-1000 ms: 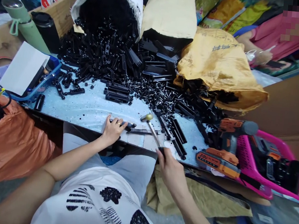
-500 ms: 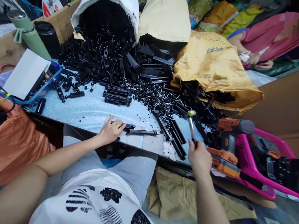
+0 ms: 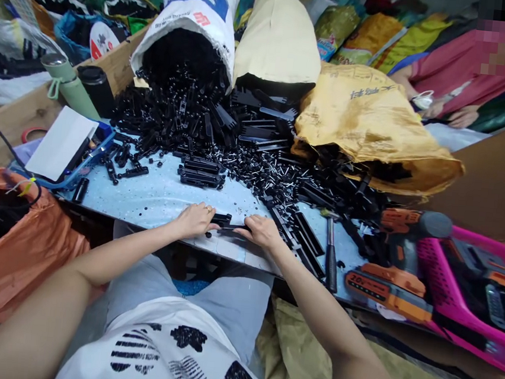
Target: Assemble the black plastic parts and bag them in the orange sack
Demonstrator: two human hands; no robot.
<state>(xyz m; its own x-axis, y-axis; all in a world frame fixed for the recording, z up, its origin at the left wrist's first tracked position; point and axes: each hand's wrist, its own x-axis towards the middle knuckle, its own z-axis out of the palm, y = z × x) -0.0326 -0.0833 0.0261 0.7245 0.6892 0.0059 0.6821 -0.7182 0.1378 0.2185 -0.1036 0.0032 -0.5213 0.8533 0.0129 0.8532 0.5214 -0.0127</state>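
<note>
My left hand [image 3: 196, 220] and my right hand [image 3: 262, 232] grip the two ends of a long black plastic part [image 3: 223, 218], low over the table's front edge. Fingers and thumbs are closed around it, hiding its ends. To the right of my right hand, a hammer [image 3: 330, 256] with a black handle lies on the table, head pointing away from me. Between hand and hammer rest several long black channel-shaped pieces [image 3: 308, 233]. A small stack of similar assembled black parts [image 3: 201, 172] sits just beyond my left hand.
Loose black parts and small metal pins [image 3: 272, 170] are heaped behind. A white sack [image 3: 192, 29], a cream sack [image 3: 280, 37] and a yellow sack [image 3: 375, 124] open towards me. An orange cordless drill [image 3: 390, 286] and pink basket [image 3: 436, 296] stand right; a blue basket [image 3: 97, 159] left. A co-worker [image 3: 450, 83] is behind.
The hammer has gone from my right hand onto the table. My right hand has moved left and taken hold of the black part's right end. The view has shifted slightly.
</note>
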